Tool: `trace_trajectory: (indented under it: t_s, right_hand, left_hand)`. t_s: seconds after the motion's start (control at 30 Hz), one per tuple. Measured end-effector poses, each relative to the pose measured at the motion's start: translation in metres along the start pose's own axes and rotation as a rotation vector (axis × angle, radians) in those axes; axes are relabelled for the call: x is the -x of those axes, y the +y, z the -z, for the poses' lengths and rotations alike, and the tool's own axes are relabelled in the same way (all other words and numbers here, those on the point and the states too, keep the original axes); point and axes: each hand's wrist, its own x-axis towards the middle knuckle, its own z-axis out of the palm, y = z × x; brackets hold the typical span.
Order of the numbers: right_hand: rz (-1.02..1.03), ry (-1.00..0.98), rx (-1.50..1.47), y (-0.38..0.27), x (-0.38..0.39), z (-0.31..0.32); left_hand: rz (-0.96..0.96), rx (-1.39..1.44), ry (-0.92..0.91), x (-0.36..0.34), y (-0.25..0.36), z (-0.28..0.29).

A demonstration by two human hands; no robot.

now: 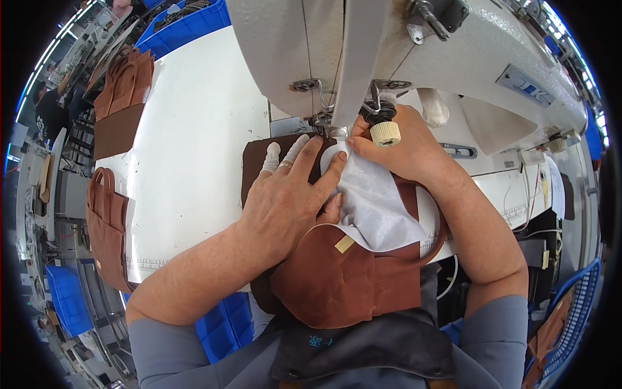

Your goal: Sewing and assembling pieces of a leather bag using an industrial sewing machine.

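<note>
Under the needle area of a white sewing machine lies a brown leather bag with a dark brown panel. A white lining spreads over the bag, its narrow end at the presser foot. My left hand rests on the dark panel and lining, fingers spread, two of them in white finger covers; its thumb is at the lining's edge. My right hand pinches the lining's narrow end just right of the foot, partly hidden behind the thread tension knob. A leather handle curves below my right forearm.
Brown bags with handles, one at the upper left and another lower, are along the white table's left edge. A blue bin stands behind. A blue basket holds brown pieces at lower right.
</note>
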Motion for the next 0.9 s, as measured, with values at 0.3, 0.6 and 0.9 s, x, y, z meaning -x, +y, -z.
trace_trajectory:
  t_s: [0.3,0.6,0.9]
  right_hand:
    - [0.016,0.018,0.046,0.001,0.0,0.0]
    - [0.012,-0.02,0.056,0.006,-0.002,-0.001]
    - [0.031,-0.015,0.092,-0.005,-0.001,0.009]
  left_hand:
    - [0.012,-0.011,-0.017,-0.001,0.001,0.0]
    - [0.013,-0.035,-0.003,-0.002,0.0,0.0]
    - [0.037,0.009,-0.008,-0.003,-0.002,-0.001]
